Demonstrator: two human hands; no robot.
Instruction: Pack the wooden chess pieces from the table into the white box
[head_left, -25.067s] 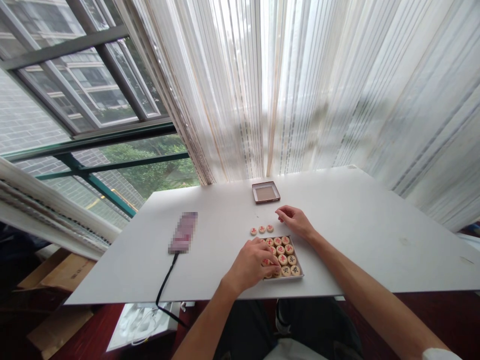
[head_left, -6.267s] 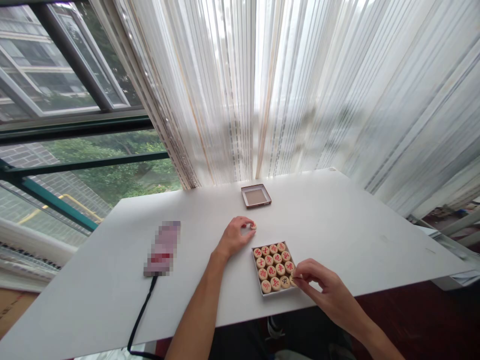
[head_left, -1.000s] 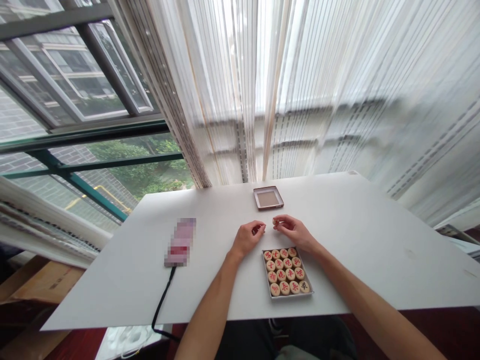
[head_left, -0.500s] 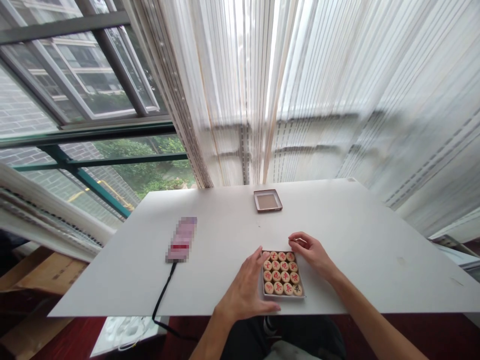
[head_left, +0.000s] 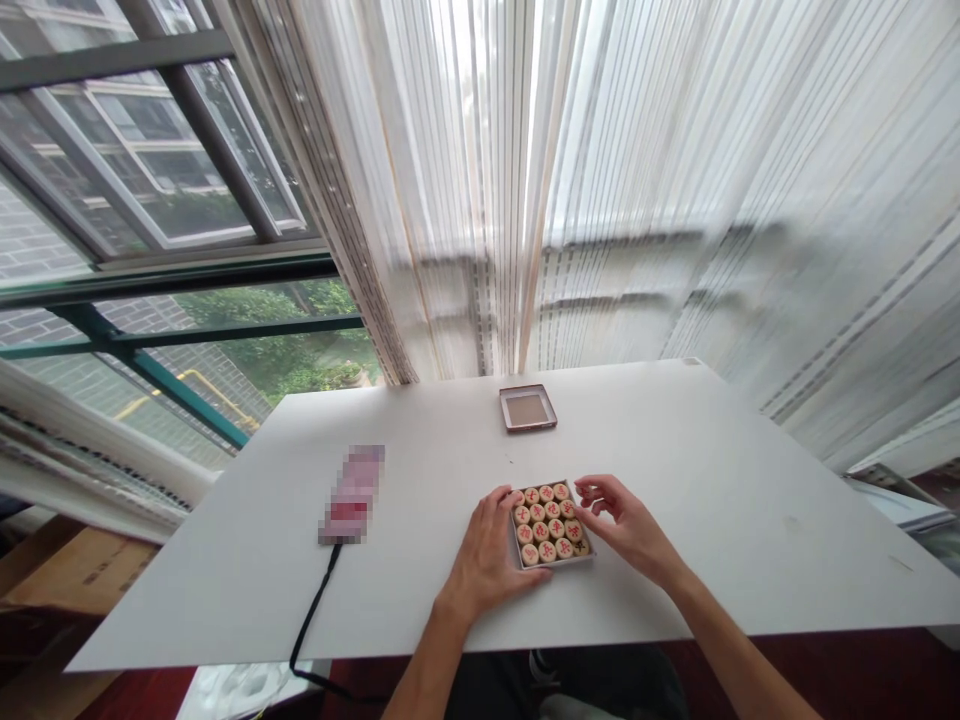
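Observation:
A shallow open box [head_left: 556, 565] sits near the table's front edge, filled with rows of round wooden Chinese chess pieces [head_left: 538, 513]. Most pieces in view carry red characters; a black-marked piece [head_left: 581, 548] lies in the near right corner. My left hand [head_left: 487, 545] grips the box from its left side, fingers at the far left corner and thumb along the near side. At the right edge is my right hand [head_left: 619, 522], its fingers bent and apart. The thumb reaches the box's rim beside the right-hand pieces, and nothing shows in its grasp.
The box lid [head_left: 528, 408] lies inside up farther back on the white table [head_left: 697, 470]. To the left is a blurred pink phone-like object [head_left: 352, 495] with a black cable [head_left: 311, 610] running over the front edge. Curtains [head_left: 622, 180] hang behind the table.
The box has shifted a little away from the front edge and turned slightly, with my left hand on it. My right fingers have moved from the far right corner to the right side and spread. The camera view has shifted.

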